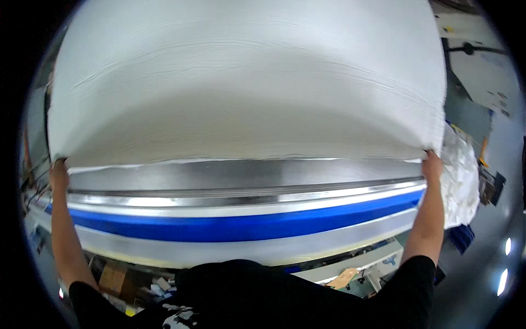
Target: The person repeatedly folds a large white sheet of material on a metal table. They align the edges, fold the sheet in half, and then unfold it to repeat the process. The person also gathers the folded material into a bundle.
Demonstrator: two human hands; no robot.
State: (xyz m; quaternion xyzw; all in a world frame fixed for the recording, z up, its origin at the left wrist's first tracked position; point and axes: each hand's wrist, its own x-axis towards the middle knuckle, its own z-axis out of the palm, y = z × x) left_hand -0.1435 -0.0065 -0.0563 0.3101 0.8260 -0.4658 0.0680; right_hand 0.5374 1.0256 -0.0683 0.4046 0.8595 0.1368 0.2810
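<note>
Overhead, almost the whole view is filled by a broad stack of white fabric [246, 82], many thin layers deep, its near edge running from one side of the picture to the other. Below that edge lies the worktop [246, 178], a long grey metal surface with a bright steel rail along its front, then a blue band [246, 226] and a pale strip beneath it. The fabric rests on this worktop and covers everything beyond the bare metal strip.

Next in size, a bundle of crumpled white material in clear plastic [460, 175] sits just past the right end of the fabric.

The person's arms reach up from the lower edge in black sleeves, spread wide apart. The left hand [58, 174] grips the near left corner of the fabric, fingers tucked under the layers. The right hand [432, 164] is closed on the near right corner in the same way.

Small boxes and scraps [118, 279] lie on the floor under the worktop's front.
</note>
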